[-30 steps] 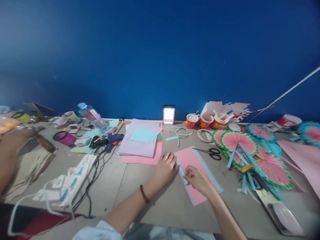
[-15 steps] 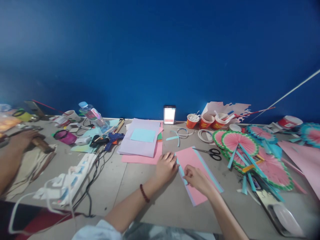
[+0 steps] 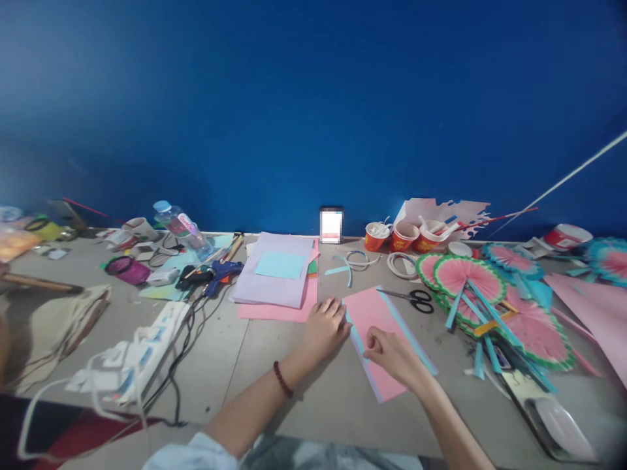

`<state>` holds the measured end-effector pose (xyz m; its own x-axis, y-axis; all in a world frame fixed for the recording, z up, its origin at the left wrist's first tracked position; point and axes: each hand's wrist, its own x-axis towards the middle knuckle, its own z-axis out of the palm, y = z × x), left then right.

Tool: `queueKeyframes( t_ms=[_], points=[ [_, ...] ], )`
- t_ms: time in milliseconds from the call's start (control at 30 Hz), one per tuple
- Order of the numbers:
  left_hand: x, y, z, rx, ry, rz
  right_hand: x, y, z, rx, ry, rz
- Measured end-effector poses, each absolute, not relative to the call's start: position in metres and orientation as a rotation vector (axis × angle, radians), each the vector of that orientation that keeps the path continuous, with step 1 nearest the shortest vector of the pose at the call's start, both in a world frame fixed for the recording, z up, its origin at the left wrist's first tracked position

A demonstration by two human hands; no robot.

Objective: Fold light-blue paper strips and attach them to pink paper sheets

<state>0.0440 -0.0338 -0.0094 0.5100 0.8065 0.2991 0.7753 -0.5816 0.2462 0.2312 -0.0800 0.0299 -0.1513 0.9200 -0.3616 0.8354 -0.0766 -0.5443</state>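
Observation:
A pink paper sheet (image 3: 365, 308) with blue and lilac strips along its two long sides lies at a slant on the table. My left hand (image 3: 327, 325) rests flat, fingers extended, on the sheet's upper left edge. Lower down, my right hand (image 3: 393, 352) is curled, its thumb and fingertips at the left blue strip (image 3: 358, 339); whether they pinch anything is hidden. Black-handled scissors (image 3: 421, 301) lie beside the sheet's upper right edge, the blades reaching toward its top corner.
Stacked lilac paper (image 3: 255, 287) lies left of my hands. Further left are a blue glue gun (image 3: 218, 277) and a white power strip (image 3: 151, 346) with cables. Paper cups (image 3: 404, 236) stand behind, watermelon-patterned paper fans (image 3: 467, 277) to the right. A wooden-handled tool (image 3: 44, 282) is far left.
My right hand has shifted slightly right and its fingers look a little more curled. My left hand has stayed in place. Another person's hand at far left has moved out leftward.

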Motion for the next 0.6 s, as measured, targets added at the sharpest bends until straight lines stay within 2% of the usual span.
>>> queueKeyframes(
  t_ms=[133,267,400,600],
  points=[
    [0.038,-0.033,-0.01,2.66,1.314,0.563,0.225,-0.088,0.012,-1.627,-2.175,0.681],
    [0.034,-0.032,-0.01,2.649,1.279,0.509,0.21,-0.098,-0.012,-1.544,-2.304,0.307],
    [0.036,-0.033,-0.01,2.653,1.315,0.466,0.201,-0.108,-0.027,-1.579,-2.409,0.168],
    [0.037,-0.034,-0.01,2.685,1.362,0.455,0.205,-0.126,-0.029,-1.566,-2.426,0.145]
  ],
)
